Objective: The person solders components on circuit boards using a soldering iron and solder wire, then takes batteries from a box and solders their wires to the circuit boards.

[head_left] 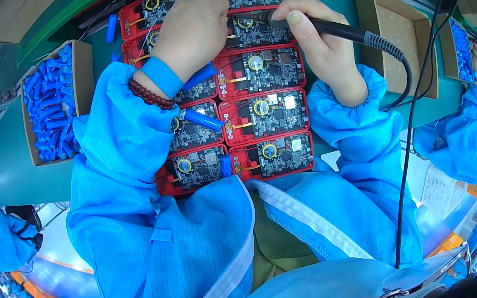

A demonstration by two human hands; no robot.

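A red tray holds two columns of dark circuit boards on a green bench. My right hand grips a black soldering iron, its tip pointing left onto a board in the second row. My left hand is curled over the upper left boards, fingertips meeting the iron's tip; what it pinches is hidden. Blue cylindrical cells lie along the tray's left column, by my left wrist.
A cardboard box of blue cells stands at the left. An open, nearly bare cardboard box stands at the right, with the iron's black cord running down past it. Other people in blue coats sit at both sides.
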